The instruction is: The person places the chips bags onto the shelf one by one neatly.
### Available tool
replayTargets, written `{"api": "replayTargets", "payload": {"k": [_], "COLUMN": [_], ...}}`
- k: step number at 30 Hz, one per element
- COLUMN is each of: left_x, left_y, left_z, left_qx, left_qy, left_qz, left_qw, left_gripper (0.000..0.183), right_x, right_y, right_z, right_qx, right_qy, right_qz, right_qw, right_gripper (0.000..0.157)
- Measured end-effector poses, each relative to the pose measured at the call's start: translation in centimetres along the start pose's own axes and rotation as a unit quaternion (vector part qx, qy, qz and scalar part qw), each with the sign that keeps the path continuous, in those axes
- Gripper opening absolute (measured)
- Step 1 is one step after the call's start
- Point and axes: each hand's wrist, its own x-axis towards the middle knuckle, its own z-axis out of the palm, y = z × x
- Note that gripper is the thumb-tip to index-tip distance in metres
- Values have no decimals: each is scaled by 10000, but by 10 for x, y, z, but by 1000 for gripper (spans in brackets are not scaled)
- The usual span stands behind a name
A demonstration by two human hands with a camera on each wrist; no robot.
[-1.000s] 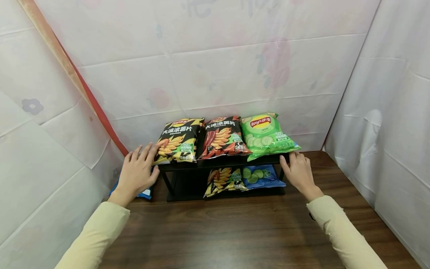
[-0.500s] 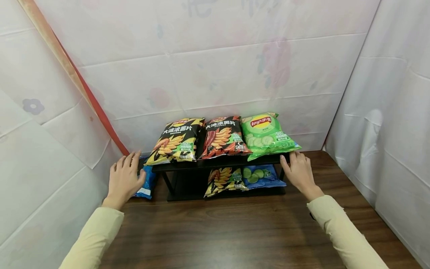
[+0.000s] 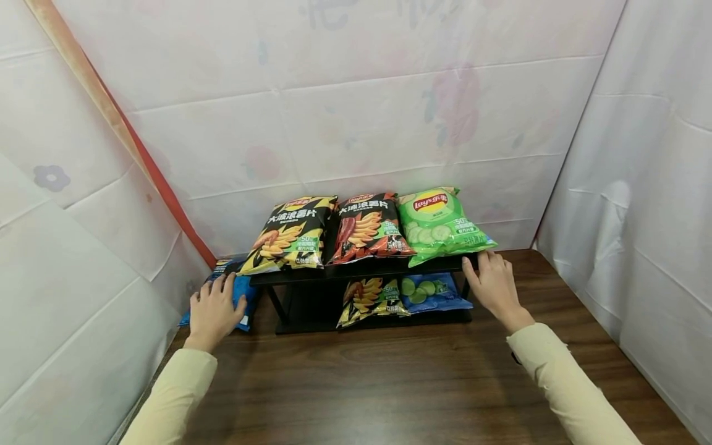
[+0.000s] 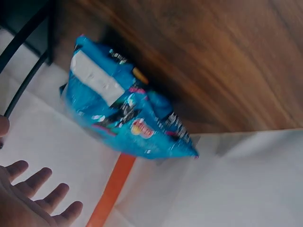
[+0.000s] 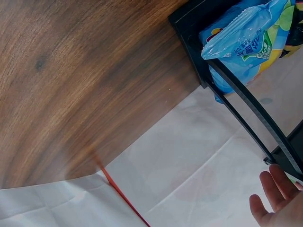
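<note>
A black two-tier shelf (image 3: 369,268) stands at the back of the table. My left hand (image 3: 214,314), fingers spread, is off its left end, over a blue chip bag (image 3: 243,289) lying on the table. In the left wrist view that blue bag shows whole, and the fingertips (image 4: 41,176) are apart from it. At the shelf's right end, my right hand (image 3: 495,285) rests its fingers on the upper board's edge, beside a green chip bag (image 3: 436,225). The right wrist view has those fingers (image 5: 279,182) stretched out at the board's corner.
On the upper board, a black-and-yellow chip bag (image 3: 292,235) and a red-and-black one (image 3: 369,228) sit left of the green bag. Below are another black-and-yellow bag (image 3: 369,300) and a blue lime bag (image 3: 431,292). White cloth walls (image 3: 345,123) enclose the table (image 3: 356,383).
My left hand has left the corner of the black-and-yellow bag on top, moving left and then down over the blue bag. The right hand has stayed in place.
</note>
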Motion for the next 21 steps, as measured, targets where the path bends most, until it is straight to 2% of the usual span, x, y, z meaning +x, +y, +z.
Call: {"api": "replayTargets", "payload": {"k": [9, 13, 21], "left_x": [-4, -7, -15], "left_y": [-4, -7, -8], "left_z": [29, 36, 46], "left_qx": [-163, -234, -338], "left_qy": [-531, -706, -1259], "left_qz": [-444, -582, -835], "left_qw": [9975, 9955, 9879], "left_gripper": [67, 71, 79], "right_x": [0, 0, 0], "right_y": [0, -1, 0], "right_z": [0, -1, 0], "right_qx": [31, 15, 14], "right_qy": [-65, -68, -25], "right_qz": [34, 25, 23], "right_qw": [10000, 10000, 10000], "right_gripper": [58, 58, 57]}}
